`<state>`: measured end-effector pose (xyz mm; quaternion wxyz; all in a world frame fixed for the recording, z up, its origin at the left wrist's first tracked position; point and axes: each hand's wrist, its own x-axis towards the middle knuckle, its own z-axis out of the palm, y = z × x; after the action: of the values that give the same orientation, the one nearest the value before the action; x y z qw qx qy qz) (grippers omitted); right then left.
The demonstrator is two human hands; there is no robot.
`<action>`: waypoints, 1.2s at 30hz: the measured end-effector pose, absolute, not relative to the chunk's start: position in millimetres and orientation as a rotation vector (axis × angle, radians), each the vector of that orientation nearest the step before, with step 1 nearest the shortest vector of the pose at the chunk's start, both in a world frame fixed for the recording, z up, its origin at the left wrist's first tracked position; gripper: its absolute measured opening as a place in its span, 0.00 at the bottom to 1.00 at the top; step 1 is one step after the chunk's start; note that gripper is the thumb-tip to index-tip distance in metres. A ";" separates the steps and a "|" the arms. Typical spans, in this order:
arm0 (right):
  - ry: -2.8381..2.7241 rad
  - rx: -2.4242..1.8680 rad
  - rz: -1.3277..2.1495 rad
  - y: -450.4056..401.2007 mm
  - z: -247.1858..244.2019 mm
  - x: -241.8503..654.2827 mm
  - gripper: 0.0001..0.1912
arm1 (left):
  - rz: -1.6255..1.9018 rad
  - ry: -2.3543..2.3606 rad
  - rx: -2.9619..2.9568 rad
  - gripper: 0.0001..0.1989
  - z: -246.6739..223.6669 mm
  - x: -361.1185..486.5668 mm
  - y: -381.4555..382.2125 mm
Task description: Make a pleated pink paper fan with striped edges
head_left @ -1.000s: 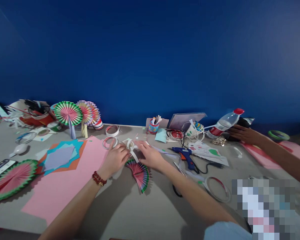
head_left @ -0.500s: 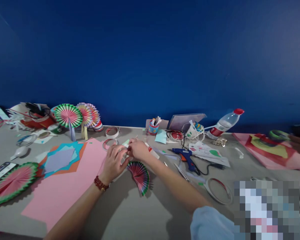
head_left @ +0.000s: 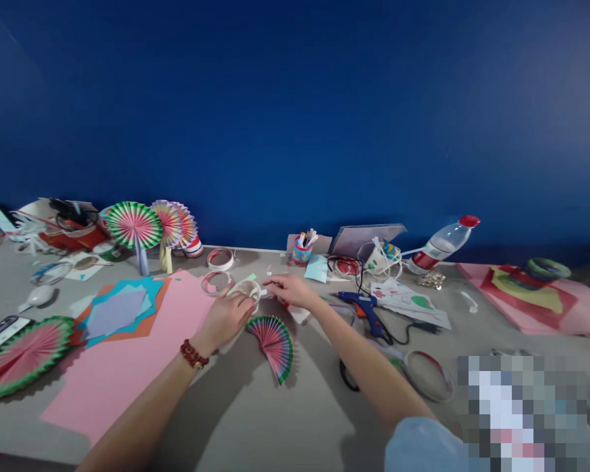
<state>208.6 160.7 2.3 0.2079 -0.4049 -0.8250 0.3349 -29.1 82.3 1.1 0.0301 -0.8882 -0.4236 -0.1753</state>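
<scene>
My left hand (head_left: 229, 316), with a red bead bracelet at the wrist, is closed on a white tape roll (head_left: 249, 292) in the middle of the table. To its right, my right hand (head_left: 288, 290) has its fingertips pinched beside the roll; what they hold, if anything, is too small to make out. Just below both hands a folded paper fan (head_left: 274, 347), pink with green and purple edges, lies half spread on the grey table. Pink paper (head_left: 128, 367) lies to the left of my left hand.
A blue glue gun (head_left: 367, 311) with a black cord lies right of my right arm. Round pleated fans (head_left: 134, 225) stand at the back left. A plastic bottle (head_left: 442, 246) leans at the back right, near a pen cup (head_left: 302, 252).
My hands have moved apart, the right one to the right and the left one slightly down. The white roll now shows between them. The folded fan has shifted slightly left.
</scene>
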 end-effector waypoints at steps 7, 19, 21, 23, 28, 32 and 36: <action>-2.335 -1.208 0.748 129.6 5.5 268.5 0.14 | -0.877 -1.514 -2.414 0.12 36.2 -86.5 95.1; -2.208 -1.275 -0.042 45.5 38.5 297.0 0.13 | -0.491 -1.482 -2.615 0.10 26.0 0.0 214.2; -2.261 -1.254 0.033 31.1 33.9 307.1 0.13 | -0.495 -1.516 -2.604 0.08 17.1 3.1 223.3; -2.261 -1.258 0.098 19.3 25.7 314.5 0.13 | -0.509 -1.552 -2.589 0.06 13.3 3.1 227.8; -2.159 -1.316 0.223 1.7 3.0 312.6 0.14 | -0.587 -1.597 -2.546 0.16 20.5 1.6 222.0; -2.241 -1.283 0.310 -7.7 -9.9 296.1 0.15 | -0.694 -1.547 -2.563 0.16 27.8 0.2 187.2; -2.373 -1.222 0.422 -12.2 -20.8 284.6 0.15 | -0.832 -1.213 -2.987 0.14 21.0 -9.3 123.4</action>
<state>284.6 -12.2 -20.8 0.2178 -0.4413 -0.8571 0.1525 -9.3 123.4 21.0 -0.0939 -0.8931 -0.3628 -0.2487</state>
